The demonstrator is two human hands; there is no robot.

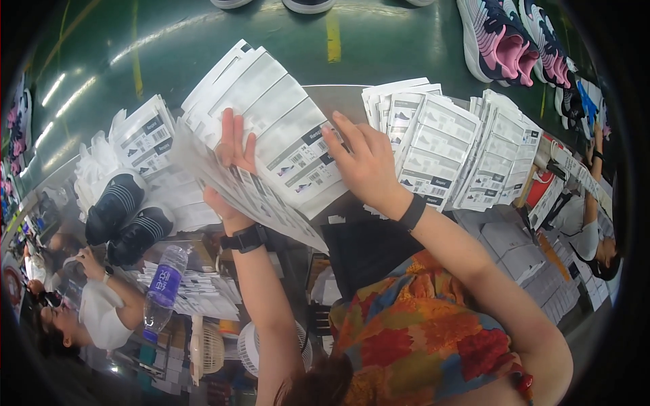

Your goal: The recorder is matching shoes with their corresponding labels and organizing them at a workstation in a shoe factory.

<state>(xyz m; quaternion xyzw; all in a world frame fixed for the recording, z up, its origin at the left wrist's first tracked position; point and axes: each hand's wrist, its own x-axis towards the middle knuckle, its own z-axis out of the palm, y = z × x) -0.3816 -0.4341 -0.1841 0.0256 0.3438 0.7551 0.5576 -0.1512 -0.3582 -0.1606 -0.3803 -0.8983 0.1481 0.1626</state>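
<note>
A thick stack of white printed label sheets (271,101) lies at the middle of the table, with small shoe pictures on the labels. One label sheet (254,196) is lifted and curls toward me. My left hand (233,152) has this sheet between its thumb and its raised, spread fingers; the sheet covers part of the palm. My right hand (369,159) rests with outstretched fingers at the right edge of the stack, fingertips touching the paper and nothing gripped. Just right of it are more label stacks (437,145), and another stack (504,145) beyond.
A pair of black striped shoes (118,203) and crumpled white paper (98,166) are at the left. Nearer lie a purple-labelled bottle (162,287) and a small fan (206,348). Pink-and-navy shoes (501,44) stand on the green surface (379,37). Other people work at both sides.
</note>
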